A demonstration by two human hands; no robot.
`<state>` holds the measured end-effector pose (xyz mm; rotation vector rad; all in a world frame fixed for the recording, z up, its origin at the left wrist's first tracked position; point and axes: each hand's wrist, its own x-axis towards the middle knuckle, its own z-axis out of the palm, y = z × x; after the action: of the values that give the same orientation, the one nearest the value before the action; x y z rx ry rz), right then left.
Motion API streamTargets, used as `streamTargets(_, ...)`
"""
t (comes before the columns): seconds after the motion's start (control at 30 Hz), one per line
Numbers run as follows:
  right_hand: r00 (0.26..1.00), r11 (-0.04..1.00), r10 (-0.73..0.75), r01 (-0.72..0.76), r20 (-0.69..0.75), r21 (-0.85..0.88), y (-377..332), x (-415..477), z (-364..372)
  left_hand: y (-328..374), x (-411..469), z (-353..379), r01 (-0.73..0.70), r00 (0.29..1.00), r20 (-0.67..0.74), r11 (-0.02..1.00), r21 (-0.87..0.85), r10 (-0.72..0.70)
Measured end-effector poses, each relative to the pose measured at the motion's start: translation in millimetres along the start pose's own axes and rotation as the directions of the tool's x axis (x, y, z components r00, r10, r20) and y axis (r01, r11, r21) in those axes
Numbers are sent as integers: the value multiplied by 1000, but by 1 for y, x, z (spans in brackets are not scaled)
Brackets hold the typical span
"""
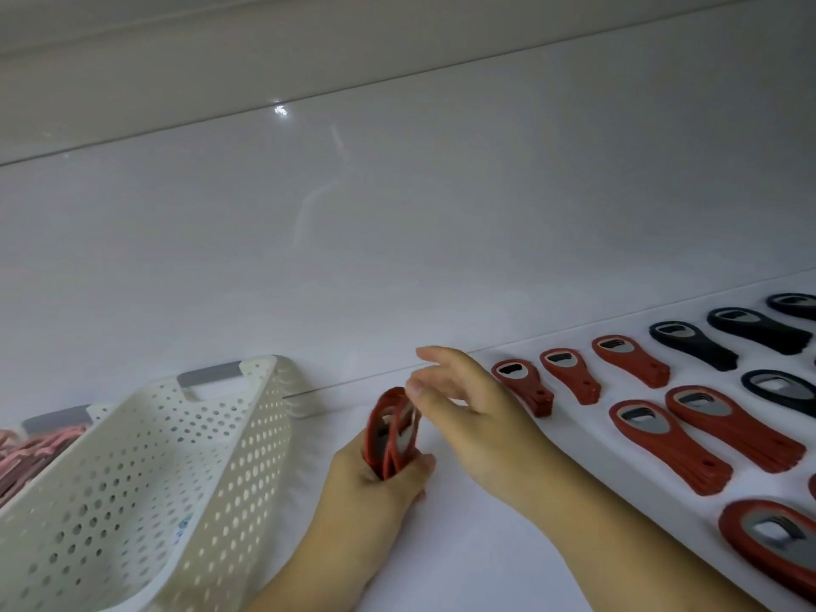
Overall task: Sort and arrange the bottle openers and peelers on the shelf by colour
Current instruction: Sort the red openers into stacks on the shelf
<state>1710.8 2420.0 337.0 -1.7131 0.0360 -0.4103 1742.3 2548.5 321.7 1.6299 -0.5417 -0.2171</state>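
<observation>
My left hand (379, 483) clamps a bunch of red openers (393, 430); my right hand (468, 417), fingers loosely apart at their tops, must next pinch one off for the red stacks (669, 443) on the right.

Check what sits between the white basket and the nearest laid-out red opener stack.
Head view: the left hand gripping a bunch of red openers, with the right hand at the bunch's top. Around them the white shelf is bare.
</observation>
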Motion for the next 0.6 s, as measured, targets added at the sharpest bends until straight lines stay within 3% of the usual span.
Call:
streamTargets(0.13,990,973,-50,79,133,-218,-2,-8,6,1,-5,5,-55,996,80,997,56,50)
streamTargets(0.33,991,962,-87,110,101,-251,-2,-7,8,3,-1,1,37,996,85,999,-8,-36)
streamTargets(0.47,994,967,-53,28,-97,-252,0,2,-6,7,3,-4,149,979,-79,920,-364,-190)
streamTargets(0.53,999,956,48,-53,-24,-288,1,2,-16,8,5,-6,139,961,-149,872,-470,-233)
streamTargets(0.6,985,929,108,-51,135,-368,-1,-3,-15,9,6,-7,141,957,-164,879,-455,-238)
